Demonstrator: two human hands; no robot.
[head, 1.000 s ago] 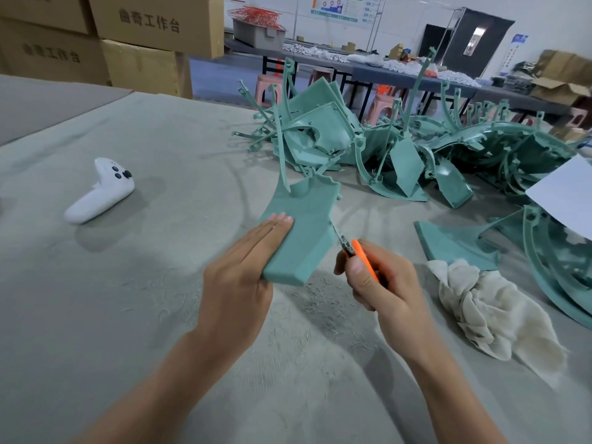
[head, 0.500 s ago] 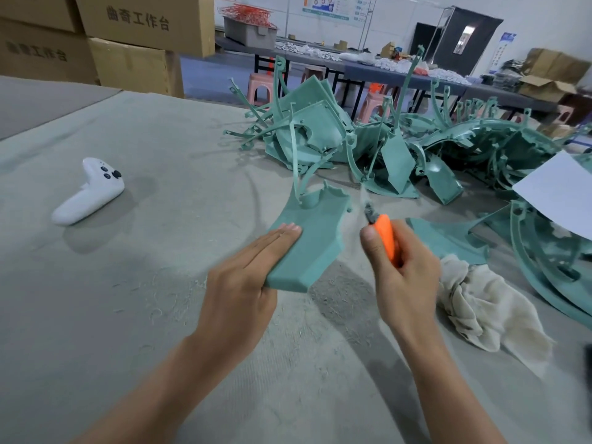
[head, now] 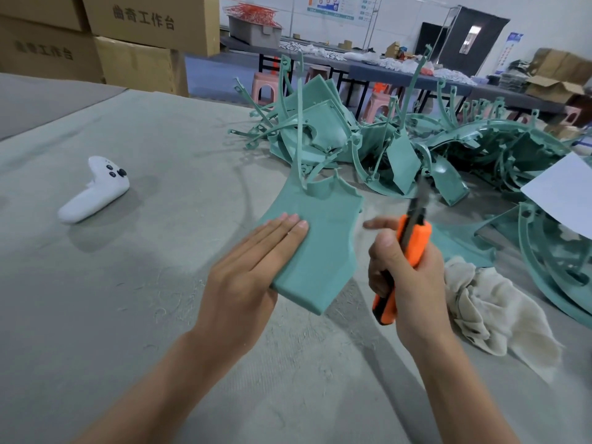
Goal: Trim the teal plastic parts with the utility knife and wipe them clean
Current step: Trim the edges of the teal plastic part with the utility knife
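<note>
My left hand (head: 246,277) holds a curved teal plastic part (head: 320,238) above the table, with straight fingers flat on its top face and the thumb hidden beneath. A thin teal sprue rises from the part's far edge. My right hand (head: 407,277) grips an orange and black utility knife (head: 410,248) just right of the part. Its blade points up and away and does not touch the part. A crumpled beige rag (head: 487,306) lies on the table to the right of my right hand.
A heap of teal parts (head: 400,145) fills the table's far right. A white controller (head: 96,190) lies at the left. Thin plastic shavings (head: 179,296) lie scattered under my hands. Cardboard boxes (head: 134,36) stand at the back left, and a white sheet (head: 563,190) lies at the right.
My right hand has drawn the knife off the part's right edge and raised it, blade now pointing up. My left hand keeps its hold on the part.
</note>
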